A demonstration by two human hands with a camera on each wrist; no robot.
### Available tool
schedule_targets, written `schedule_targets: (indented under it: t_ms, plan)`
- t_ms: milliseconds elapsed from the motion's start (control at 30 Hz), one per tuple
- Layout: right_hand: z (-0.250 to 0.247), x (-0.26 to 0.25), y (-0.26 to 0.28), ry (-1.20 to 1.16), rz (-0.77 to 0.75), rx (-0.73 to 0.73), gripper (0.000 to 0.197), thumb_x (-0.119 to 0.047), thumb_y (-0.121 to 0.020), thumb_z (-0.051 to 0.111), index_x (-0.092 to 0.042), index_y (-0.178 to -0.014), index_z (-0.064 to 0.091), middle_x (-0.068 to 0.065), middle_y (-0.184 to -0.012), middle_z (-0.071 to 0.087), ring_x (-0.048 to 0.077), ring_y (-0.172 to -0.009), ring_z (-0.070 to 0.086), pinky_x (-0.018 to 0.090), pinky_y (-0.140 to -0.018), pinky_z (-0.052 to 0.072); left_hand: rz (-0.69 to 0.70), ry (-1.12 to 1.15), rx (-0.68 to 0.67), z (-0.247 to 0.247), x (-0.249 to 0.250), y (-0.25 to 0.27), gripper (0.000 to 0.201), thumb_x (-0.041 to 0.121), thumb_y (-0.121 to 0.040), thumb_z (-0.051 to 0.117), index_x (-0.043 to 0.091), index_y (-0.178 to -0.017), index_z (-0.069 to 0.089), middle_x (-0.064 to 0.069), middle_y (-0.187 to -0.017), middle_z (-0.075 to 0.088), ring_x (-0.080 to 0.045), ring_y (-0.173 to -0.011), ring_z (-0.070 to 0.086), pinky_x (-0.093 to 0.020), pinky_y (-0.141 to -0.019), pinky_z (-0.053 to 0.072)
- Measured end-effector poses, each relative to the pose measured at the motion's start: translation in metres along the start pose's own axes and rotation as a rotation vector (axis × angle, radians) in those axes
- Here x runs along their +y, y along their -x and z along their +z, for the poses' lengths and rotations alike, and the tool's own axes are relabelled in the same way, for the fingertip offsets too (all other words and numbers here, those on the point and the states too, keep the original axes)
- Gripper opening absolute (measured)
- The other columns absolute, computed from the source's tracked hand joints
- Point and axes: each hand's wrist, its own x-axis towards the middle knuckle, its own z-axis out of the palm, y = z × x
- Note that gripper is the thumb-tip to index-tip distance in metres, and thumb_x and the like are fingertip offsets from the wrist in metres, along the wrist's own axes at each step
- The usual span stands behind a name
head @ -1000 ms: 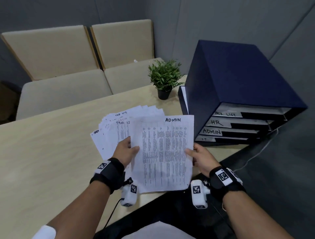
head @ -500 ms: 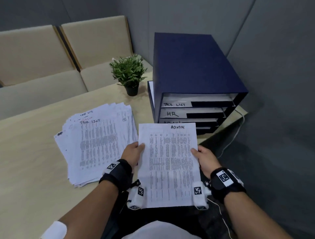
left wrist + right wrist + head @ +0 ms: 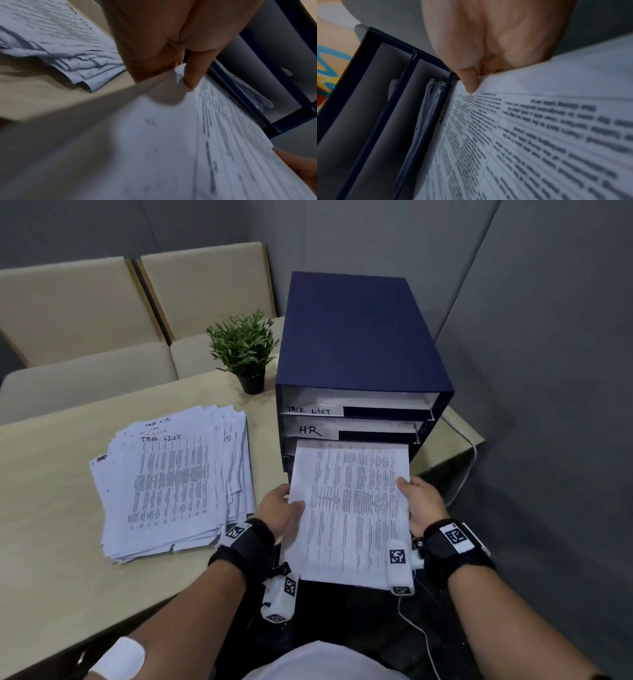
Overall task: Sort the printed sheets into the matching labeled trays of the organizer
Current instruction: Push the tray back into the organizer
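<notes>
Left hand (image 3: pixel 279 510) and right hand (image 3: pixel 423 501) pinch a printed sheet (image 3: pixel 352 508) by its side edges, its top edge inside the navy organizer (image 3: pixel 359 337), below the HR tray (image 3: pixel 373 430).

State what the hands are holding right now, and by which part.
Both hold one printed sheet by its long side edges: the left hand pinches the left edge, the right hand the right edge. Its far end is entering the organizer under the HR tray.
</notes>
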Motion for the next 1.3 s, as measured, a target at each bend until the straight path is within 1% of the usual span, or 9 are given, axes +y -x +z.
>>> schedule_targets:
  t_ms: [233, 367, 500, 567, 700, 800, 1067, 1200, 1300]
  plan:
    - [-0.011, 0.001, 0.005, 0.138, 0.036, -0.251, 0.023, -0.004, -0.098, 0.048, -0.004, -0.118, 0.060, 0.018, -0.118, 0.066, 0.029, -0.101, 0.066, 0.038, -0.083, 0.054, 0.068, 0.116, 0.176, 0.008, 0.021, -0.009, 0.016, 0.004, -0.090, 0.054, 0.009, -0.105, 0.059, -0.012, -0.101, 0.069, -0.029, -0.091, 0.066, -0.042, -0.089, 0.053]
    - [-0.012, 0.001, -0.006, 0.102, 0.009, -0.173, 0.022, -0.001, -0.099, 0.046, -0.007, -0.114, 0.060, 0.019, -0.119, 0.064, 0.031, -0.098, 0.065, 0.041, -0.080, 0.054, 0.032, 0.145, 0.125, 0.011, 0.027, -0.008, 0.021, 0.005, -0.090, 0.054, 0.006, -0.110, 0.053, -0.010, -0.074, 0.061, -0.025, -0.061, 0.055, -0.032, -0.058, 0.048]
    - [-0.005, -0.012, -0.012, 0.014, -0.037, -0.114, 0.025, -0.005, -0.099, 0.047, -0.008, -0.121, 0.058, 0.015, -0.117, 0.066, 0.031, -0.103, 0.065, 0.044, -0.087, 0.053, -0.014, 0.136, 0.053, 0.015, 0.030, -0.002, 0.028, -0.004, -0.088, 0.049, 0.011, -0.112, 0.050, -0.014, -0.101, 0.065, -0.032, -0.083, 0.066, -0.043, -0.068, 0.059]
    - [-0.005, -0.016, -0.009, 0.000, -0.043, -0.154, 0.025, -0.008, -0.099, 0.049, -0.008, -0.123, 0.058, 0.014, -0.115, 0.067, 0.028, -0.100, 0.067, 0.041, -0.083, 0.055, -0.004, 0.162, 0.089, 0.018, 0.031, -0.003, 0.029, -0.007, -0.089, 0.043, 0.011, -0.112, 0.048, -0.014, -0.106, 0.063, -0.029, -0.081, 0.066, -0.039, -0.057, 0.059]
    - [-0.012, -0.013, 0.000, 0.152, 0.071, -0.309, 0.021, -0.013, -0.101, 0.046, -0.014, -0.120, 0.056, 0.011, -0.087, 0.070, 0.016, -0.053, 0.063, 0.021, -0.046, 0.048, 0.012, 0.208, 0.194, 0.020, 0.037, -0.011, 0.031, -0.008, -0.090, 0.039, 0.010, -0.114, 0.045, -0.015, -0.113, 0.061, -0.024, -0.077, 0.065, -0.035, -0.051, 0.058]
    - [-0.015, -0.010, -0.007, 0.193, 0.074, -0.287, 0.023, -0.010, -0.101, 0.043, -0.012, -0.120, 0.055, 0.008, -0.064, 0.062, 0.011, -0.037, 0.049, 0.018, -0.035, 0.035, 0.011, 0.235, 0.200, 0.021, 0.040, -0.012, 0.031, -0.007, -0.090, 0.040, 0.011, -0.115, 0.044, -0.016, -0.117, 0.059, -0.027, -0.081, 0.066, -0.036, -0.052, 0.059]
    - [0.024, -0.030, -0.032, 0.011, -0.021, -0.113, 0.010, -0.013, -0.101, 0.045, -0.019, -0.093, 0.045, 0.005, -0.065, 0.051, 0.006, -0.033, 0.038, 0.015, -0.033, 0.025, -0.014, 0.376, 0.107, 0.008, 0.045, -0.002, 0.024, 0.013, -0.099, 0.046, 0.011, -0.122, 0.040, -0.015, -0.094, 0.058, -0.028, -0.064, 0.061, -0.029, -0.047, 0.052]
    - [0.044, -0.037, -0.053, -0.094, 0.015, -0.030, 0.008, -0.005, -0.102, 0.037, -0.007, -0.105, 0.044, 0.010, -0.079, 0.061, 0.009, -0.038, 0.056, 0.015, -0.032, 0.035, -0.032, 0.384, 0.132, -0.005, 0.040, 0.000, 0.025, 0.008, -0.096, 0.051, 0.013, -0.119, 0.041, -0.013, -0.093, 0.058, -0.027, -0.063, 0.061, -0.030, -0.048, 0.051]
    - [0.048, -0.039, -0.060, -0.135, 0.042, -0.032, 0.015, 0.002, -0.100, 0.031, 0.002, -0.102, 0.046, 0.015, -0.096, 0.063, 0.019, -0.060, 0.066, 0.018, -0.035, 0.043, -0.032, 0.391, 0.151, -0.012, 0.035, 0.001, 0.027, 0.005, -0.095, 0.051, 0.012, -0.120, 0.041, -0.014, -0.093, 0.058, -0.026, -0.063, 0.060, -0.030, -0.048, 0.050]
